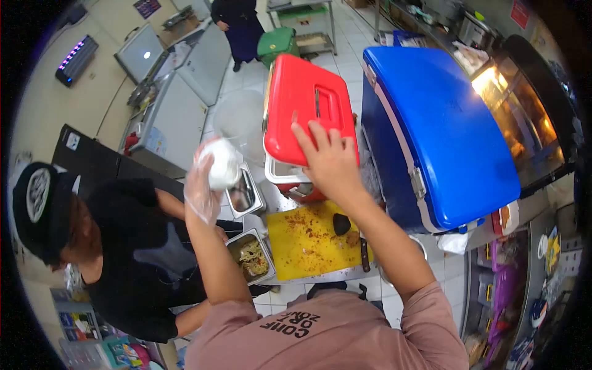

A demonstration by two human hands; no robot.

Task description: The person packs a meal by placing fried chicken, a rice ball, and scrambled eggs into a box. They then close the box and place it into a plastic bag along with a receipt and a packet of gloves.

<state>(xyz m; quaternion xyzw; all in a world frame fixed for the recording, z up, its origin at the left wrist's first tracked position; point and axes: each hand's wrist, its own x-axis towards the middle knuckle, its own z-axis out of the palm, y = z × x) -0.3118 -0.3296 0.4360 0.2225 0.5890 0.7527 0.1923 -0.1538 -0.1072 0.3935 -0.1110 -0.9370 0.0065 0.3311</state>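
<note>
Right hand [330,161]: bare, fingers spread, palm flat on the red lid [308,108] of a small red-and-white cooler [288,176]. Open, pressing on the lid, not curled round anything. The cooler stands at the far edge of the bench [320,273], just behind a yellow cutting board [305,240].

Left hand [202,185]: in a thin clear glove, raised above the left end of the bench, fingers closed round a white rounded item in clear wrap [221,163] (contents cannot be told).

Cutting board: yellow, smeared with reddish crumbs. A dark rounded object [341,224] lies on it near its right side; a knife with a dark handle [365,254] lies along the board's right edge.

Left of the board: two steel pans, the nearer steel pan [251,256] holding shredded food, the farther steel pan [243,194] just beside the cooler's left corner.

Right of the red cooler: a large blue cooler [438,129], lid shut, touching or nearly touching it.

Writing: the wearer's pink shirt [333,333] bears dark print, seen upside down, that appears to read "COMFORT ZONE" (partly creased). No label legible on either cooler.

A co-worker in a black top and black cap [34,203] stands at the left end of the bench. Another person in dark clothing [237,24] stands well apart on the tiled floor, beside a green bin [276,43].
</note>
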